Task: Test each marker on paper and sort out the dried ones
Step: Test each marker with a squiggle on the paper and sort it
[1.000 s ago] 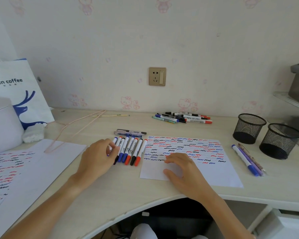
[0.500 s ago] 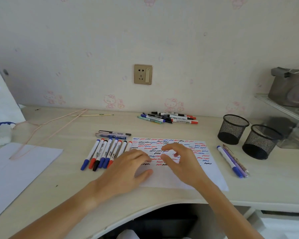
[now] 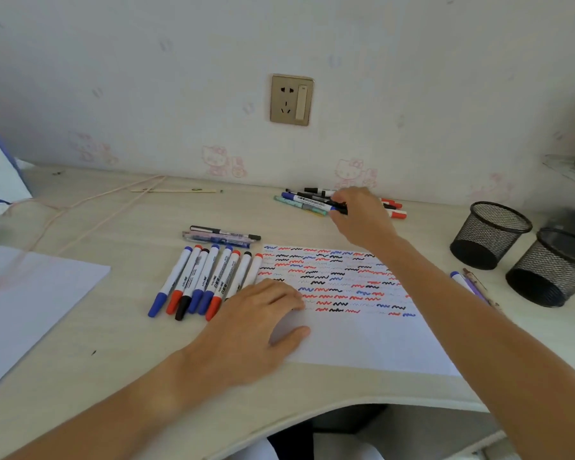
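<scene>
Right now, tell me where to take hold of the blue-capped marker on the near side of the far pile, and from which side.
Pinch the white barrel of the blue-capped marker near its middle, coming from above on the near side. It lies flat at the pile's front edge, with a teal pen against it, so top and front look freest. The right hand already reaches there.

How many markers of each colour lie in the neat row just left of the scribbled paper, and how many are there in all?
Row of markers, counted by end colour:
Blue: 3
Red: 3
Black: 2
Total: 8
The left hand covers the caps of the last two markers, but their far ends show black and red.
</scene>
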